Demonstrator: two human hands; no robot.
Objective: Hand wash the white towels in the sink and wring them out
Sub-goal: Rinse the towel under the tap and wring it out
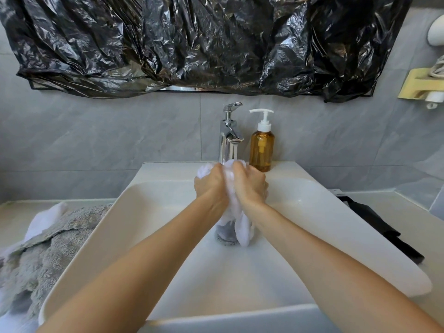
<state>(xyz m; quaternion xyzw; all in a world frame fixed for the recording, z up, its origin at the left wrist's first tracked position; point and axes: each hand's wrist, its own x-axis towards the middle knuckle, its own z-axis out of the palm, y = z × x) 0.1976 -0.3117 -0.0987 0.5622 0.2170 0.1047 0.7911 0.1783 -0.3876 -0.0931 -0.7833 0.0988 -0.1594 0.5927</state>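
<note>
Both hands were clamped on a bunched white cloth towel (229,186) held above the basin of the white rectangular ceramic sink (312,207), just in front of the chrome single-lever tap (230,133). The left hand (211,186) gripped the towel's left side and the right hand (249,186) its right side, knuckles close together, with the cloth squeezed between them. The towel's loose end hung down between the wrists, over the round drain (225,234). An amber plastic pump bottle with a white dispenser head (261,147) stood just beside the tap on the sink's back ledge. On the worktop to the left lay a fluffy grey towel (48,248), with a second white cloth (45,222) partly beneath it. Crinkled black plastic sheeting (192,42) covered the wall above.
</note>
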